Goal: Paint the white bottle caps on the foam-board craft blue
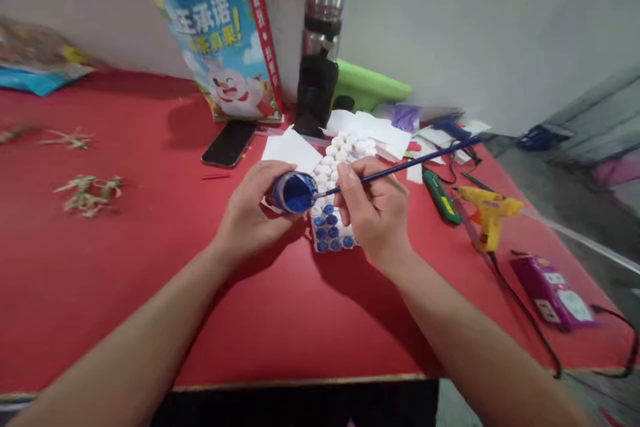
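Note:
My left hand [257, 213] is wrapped round a small paint jar [296, 192], tilted so its open mouth and the blue paint inside face me. In my right hand [375, 210] I grip a long blue paintbrush [420, 161]; its tip is at the jar's mouth. Below and behind both hands lies a piece covered with small white rolled rounds [345, 147]. Several rounds at its near end are painted blue [327, 232]. My right hand hides part of this piece.
A phone [229, 143], a tall snack bag [225, 33] and a metal flask [324, 7] are at the back of the red table [280, 327]. To the right are a green cutter [442, 197], a yellow glue gun [490, 213] and a purple power strip [553, 293] with cords.

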`<state>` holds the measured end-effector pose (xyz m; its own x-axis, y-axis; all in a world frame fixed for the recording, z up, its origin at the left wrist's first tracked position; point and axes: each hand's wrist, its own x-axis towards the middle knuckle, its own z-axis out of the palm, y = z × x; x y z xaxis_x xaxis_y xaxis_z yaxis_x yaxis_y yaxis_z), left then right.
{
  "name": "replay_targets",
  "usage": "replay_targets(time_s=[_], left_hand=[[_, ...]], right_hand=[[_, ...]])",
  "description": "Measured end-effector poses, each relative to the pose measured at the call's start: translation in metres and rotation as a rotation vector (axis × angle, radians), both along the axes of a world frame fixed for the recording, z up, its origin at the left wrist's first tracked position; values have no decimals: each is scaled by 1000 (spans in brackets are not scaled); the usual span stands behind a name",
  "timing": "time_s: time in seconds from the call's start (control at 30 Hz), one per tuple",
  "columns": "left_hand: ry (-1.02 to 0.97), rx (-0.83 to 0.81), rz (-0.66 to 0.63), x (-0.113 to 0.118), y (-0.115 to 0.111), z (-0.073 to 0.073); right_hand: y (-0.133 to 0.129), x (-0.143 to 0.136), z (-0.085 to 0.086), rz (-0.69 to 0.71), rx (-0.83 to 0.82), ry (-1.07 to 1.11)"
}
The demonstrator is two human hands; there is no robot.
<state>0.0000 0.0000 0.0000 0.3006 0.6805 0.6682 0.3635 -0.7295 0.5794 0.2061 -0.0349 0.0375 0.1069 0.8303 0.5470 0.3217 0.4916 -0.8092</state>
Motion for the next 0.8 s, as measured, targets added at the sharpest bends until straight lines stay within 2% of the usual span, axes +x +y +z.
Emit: replay_targets(time_s=[0.17,0.8], left_hand=[[15,13,-9,-1,1,-2],[58,4,-11,-3,2,0]], right_hand=[[-6,-4,-3,-40,12,1],[-5,-1,-3,-56,3,-71]])
